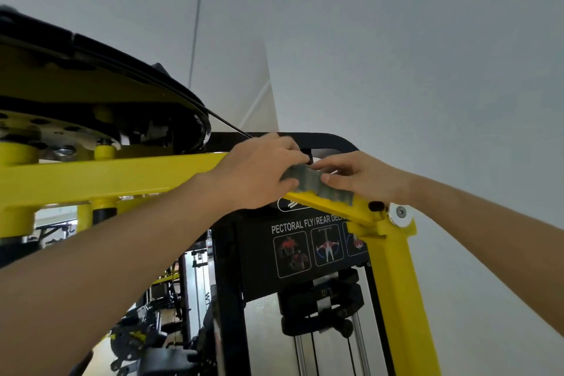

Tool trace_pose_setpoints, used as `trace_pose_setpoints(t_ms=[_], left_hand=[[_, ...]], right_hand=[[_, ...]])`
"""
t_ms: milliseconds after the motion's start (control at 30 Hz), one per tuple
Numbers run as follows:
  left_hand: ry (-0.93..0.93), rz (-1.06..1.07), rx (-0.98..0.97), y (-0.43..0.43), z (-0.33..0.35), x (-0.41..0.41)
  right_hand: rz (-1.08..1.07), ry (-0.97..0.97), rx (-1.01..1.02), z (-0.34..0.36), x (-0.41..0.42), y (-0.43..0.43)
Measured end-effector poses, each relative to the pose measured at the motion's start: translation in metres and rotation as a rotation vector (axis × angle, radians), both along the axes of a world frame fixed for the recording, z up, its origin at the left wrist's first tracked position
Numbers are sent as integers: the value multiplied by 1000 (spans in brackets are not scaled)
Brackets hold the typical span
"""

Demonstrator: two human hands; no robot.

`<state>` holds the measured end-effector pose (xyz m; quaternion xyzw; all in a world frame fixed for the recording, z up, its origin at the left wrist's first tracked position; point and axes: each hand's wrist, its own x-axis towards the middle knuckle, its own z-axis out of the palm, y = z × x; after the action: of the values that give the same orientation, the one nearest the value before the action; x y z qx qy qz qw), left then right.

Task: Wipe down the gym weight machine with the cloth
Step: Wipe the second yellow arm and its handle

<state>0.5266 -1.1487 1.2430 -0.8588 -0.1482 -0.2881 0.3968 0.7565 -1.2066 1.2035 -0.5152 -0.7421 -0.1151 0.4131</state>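
Cloth [317,185] held on yellow bar [338,207], left hand [256,174] and right hand [363,180] fingers pinching it; could slip off overhead; cable [225,122] may snag.

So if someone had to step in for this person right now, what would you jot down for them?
Left hand: grips one end of the grey cloth.
Right hand: fingers pinch the other end.
Cloth lies across the slanted yellow bar at the machine's top, above the exercise label.
Done: cannot tell how much is wiped.
Left: this bar, then probably the rest of the yellow frame.
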Motion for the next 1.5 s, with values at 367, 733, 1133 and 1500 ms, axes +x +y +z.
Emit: trace_pose_setpoints(t_ms=[367,733,1133,1500], left_hand=[[216,53,-296,13,18,76],[95,199,-181,16,12,62],[-112,160,-17,17,11,-13],[-352,88,180,26,-11,-111]], right_hand=[[-242,-156,-69,-9,51,-36],[-190,-116,-92,-5,30,-6],[-196,-110,20,14,-39,0],[-155,-50,106,30,-131,10]])
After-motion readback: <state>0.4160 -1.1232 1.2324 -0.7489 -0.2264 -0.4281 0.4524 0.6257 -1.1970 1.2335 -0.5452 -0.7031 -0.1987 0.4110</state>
